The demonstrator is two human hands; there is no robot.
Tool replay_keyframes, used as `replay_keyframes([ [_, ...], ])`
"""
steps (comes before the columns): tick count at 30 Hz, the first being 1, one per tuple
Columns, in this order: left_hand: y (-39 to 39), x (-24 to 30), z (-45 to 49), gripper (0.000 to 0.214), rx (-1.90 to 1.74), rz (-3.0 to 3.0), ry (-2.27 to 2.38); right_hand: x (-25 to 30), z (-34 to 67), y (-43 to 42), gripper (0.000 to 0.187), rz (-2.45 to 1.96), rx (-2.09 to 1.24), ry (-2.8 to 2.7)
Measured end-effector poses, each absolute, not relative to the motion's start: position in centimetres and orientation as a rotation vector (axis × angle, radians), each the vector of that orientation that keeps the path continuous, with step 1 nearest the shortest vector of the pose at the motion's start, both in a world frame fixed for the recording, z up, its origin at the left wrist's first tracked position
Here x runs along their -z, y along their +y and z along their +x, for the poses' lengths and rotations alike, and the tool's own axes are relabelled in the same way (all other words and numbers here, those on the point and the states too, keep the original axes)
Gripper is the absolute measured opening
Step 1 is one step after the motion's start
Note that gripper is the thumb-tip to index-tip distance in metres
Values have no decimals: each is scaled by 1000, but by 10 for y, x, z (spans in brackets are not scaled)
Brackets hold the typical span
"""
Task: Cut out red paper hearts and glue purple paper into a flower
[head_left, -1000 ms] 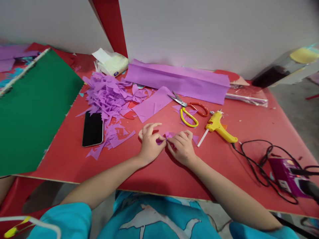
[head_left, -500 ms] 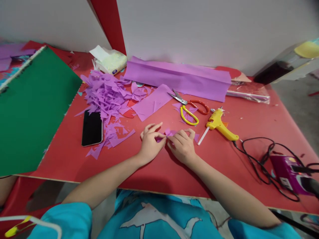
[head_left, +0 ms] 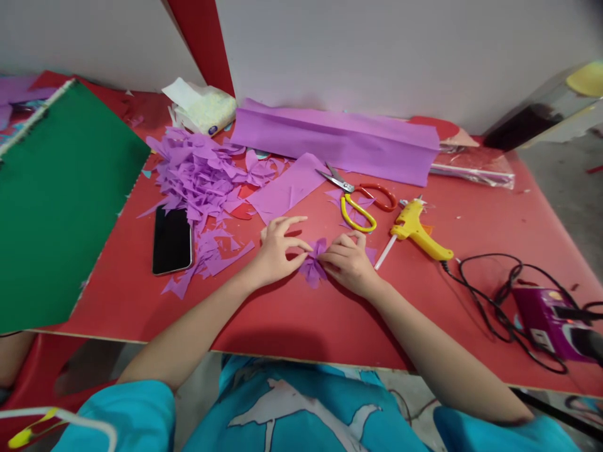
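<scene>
Between my two hands is a small purple paper flower (head_left: 315, 271) with its petals spread, just above or on the red table. My left hand (head_left: 279, 252) pinches its left side between thumb and forefinger, the other fingers raised. On the flower's right side, the fingertips of my right hand (head_left: 348, 262) are pressed together on the petals. Beyond my hands lie scissors (head_left: 347, 188) with one yellow and one red handle, blades apart. A flat purple paper strip (head_left: 289, 188) lies to their left. A yellow glue gun (head_left: 414, 231) rests to the right, a white stick at its end.
A heap of cut purple petals (head_left: 198, 172) lies at the left, beside a phone (head_left: 172, 242). A green board (head_left: 61, 213) covers the table's left end. Folded purple paper (head_left: 334, 141) and a tissue pack (head_left: 207, 112) sit at the back. A black cord (head_left: 480, 314) runs to a purple box (head_left: 546, 320).
My hands have drawn slightly apart, the left one moving left. The flower's petals now show spread out between them, where they were mostly hidden by the fingers.
</scene>
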State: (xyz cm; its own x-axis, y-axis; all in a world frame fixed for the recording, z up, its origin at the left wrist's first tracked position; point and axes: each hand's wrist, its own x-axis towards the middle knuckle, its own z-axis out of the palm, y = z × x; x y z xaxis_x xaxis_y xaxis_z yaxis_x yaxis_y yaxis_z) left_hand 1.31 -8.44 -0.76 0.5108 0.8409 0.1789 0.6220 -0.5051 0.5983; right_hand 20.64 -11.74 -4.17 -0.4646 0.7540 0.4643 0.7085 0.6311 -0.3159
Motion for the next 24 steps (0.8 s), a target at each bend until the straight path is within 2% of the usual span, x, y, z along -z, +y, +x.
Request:
replay_keyframes([
  [11,-91,24,19,5,-516,2463,1164,40,212,-114,19,-1116,-157,-2373],
  [16,-92,27,21,6,-536,2445,1192,30,214,-115,25,-1172,-328,-2412],
  [21,-93,26,22,7,-535,2446,1193,23,212,-115,19,-1282,-568,-2316],
  [24,-93,25,21,9,-517,2442,1186,24,206,-117,19,-1365,-532,-2239],
])
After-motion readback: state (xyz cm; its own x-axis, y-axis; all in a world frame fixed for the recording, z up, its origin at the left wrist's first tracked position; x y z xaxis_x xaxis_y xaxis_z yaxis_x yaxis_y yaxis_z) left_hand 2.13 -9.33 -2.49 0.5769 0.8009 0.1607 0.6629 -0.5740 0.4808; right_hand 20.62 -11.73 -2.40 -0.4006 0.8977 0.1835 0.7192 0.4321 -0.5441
